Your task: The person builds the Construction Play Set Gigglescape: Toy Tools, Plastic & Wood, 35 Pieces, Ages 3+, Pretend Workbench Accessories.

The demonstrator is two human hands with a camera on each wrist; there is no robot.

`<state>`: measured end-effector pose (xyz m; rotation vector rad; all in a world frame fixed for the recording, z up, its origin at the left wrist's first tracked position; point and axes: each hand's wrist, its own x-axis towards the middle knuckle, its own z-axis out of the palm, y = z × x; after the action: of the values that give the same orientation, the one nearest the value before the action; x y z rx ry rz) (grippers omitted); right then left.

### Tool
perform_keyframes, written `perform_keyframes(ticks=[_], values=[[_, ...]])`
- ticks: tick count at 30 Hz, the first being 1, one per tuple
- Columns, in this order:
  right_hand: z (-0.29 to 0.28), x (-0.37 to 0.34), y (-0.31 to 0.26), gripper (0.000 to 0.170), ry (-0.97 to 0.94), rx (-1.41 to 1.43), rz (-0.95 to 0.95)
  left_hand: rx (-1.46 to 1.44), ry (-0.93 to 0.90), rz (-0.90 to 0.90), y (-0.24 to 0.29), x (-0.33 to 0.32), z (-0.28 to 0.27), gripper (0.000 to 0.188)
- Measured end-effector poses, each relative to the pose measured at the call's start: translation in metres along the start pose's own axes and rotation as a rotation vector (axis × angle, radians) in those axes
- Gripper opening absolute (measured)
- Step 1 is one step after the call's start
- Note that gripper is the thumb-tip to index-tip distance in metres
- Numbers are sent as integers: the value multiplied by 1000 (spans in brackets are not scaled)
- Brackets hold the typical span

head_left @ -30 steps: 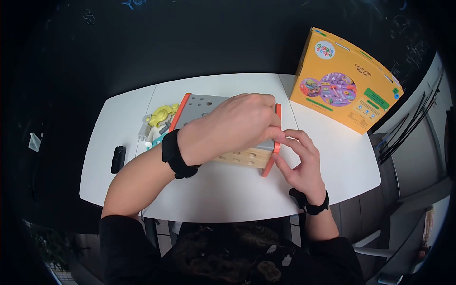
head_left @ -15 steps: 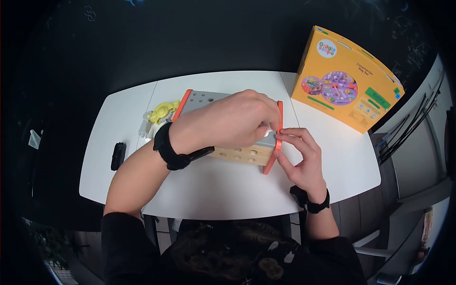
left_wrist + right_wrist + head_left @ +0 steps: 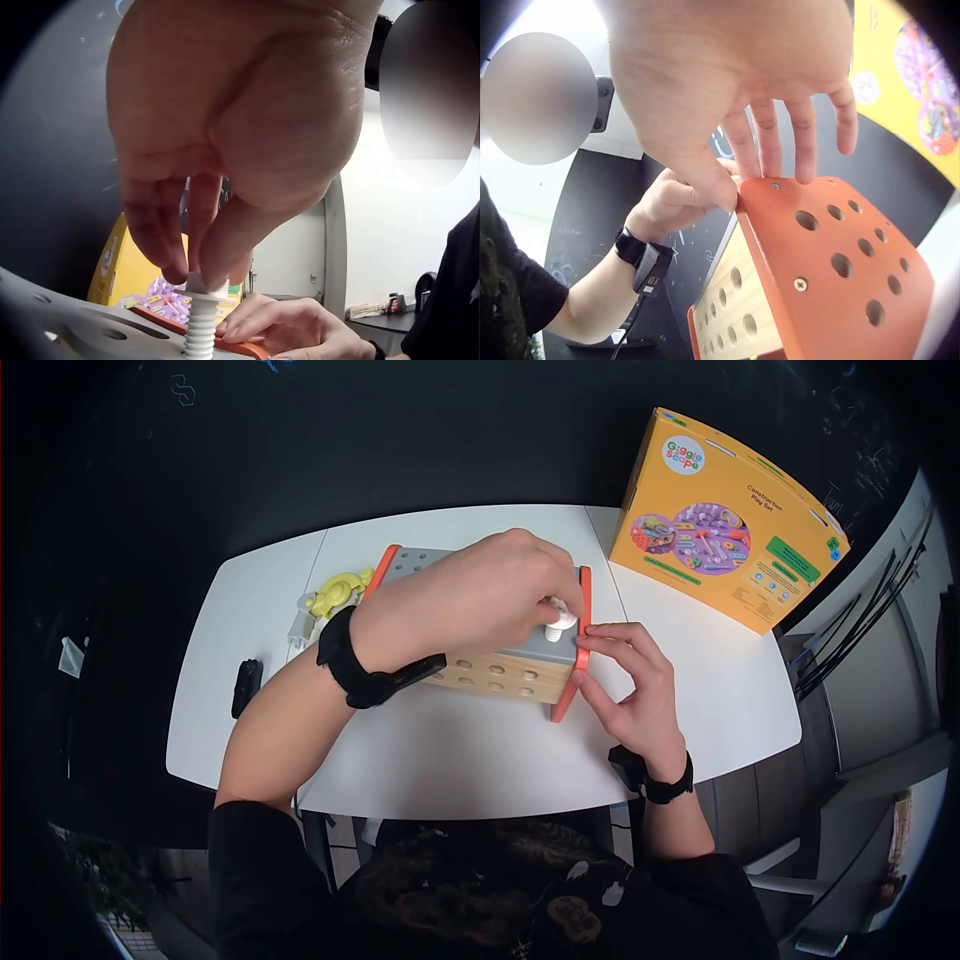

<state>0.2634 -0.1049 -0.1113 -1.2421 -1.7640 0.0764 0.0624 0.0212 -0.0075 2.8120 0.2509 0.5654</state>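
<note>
My left hand (image 3: 480, 595) pinches the head of a white threaded screw (image 3: 555, 628) over the grey top (image 3: 405, 562) near the right end of the wooden box. In the left wrist view the screw (image 3: 200, 326) stands upright below my fingertips; its lower end is cut off by the frame. My right hand (image 3: 640, 695) rests its thumb and fingertips on the orange end panel (image 3: 585, 600). In the right wrist view those fingers are fairly straight along the upper edge of the panel (image 3: 821, 259), which has several holes.
Yellow and light grey toy pieces (image 3: 338, 593) lie left of the box, partly behind my left forearm. A black object (image 3: 247, 688) lies on the white table (image 3: 400, 770) farther left. A yellow carton (image 3: 735, 520) stands at the back right.
My left hand has drawn slightly back and left from the end panel, and the white screw has come into view under its fingers. My right hand stays at the panel.
</note>
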Motion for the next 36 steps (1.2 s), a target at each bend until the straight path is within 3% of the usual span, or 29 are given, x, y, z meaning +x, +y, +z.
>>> perform_keyframes(ticks=[2,5,7,11,13,23,25,28,32,36], values=[[0,0,0,34,-1,3,1,-46,6,70,-2,0,1,11],[0,0,0,33,5,22,0,-70,-78,-30,-1,2,2,5],[1,0,1,33,10,20,-3,-76,105,17,2,3,6,7],[1,-1,2,33,11,3,-5,76,165,-70,14,2,4,10],[0,0,0,32,11,2,-5,176,16,-139,15,3,2,11],[1,0,0,32,13,15,2,10,-25,-48,2,1,2,7],[2,-1,0,32,12,7,5,20,201,-31,5,3,7,8],[1,-1,0,32,13,6,10,170,273,-136,15,-1,18,11],[1,-1,-1,32,11,4,11,220,126,-180,16,-4,19,13],[-1,1,-2,32,9,7,4,35,62,-113,14,-4,11,14]])
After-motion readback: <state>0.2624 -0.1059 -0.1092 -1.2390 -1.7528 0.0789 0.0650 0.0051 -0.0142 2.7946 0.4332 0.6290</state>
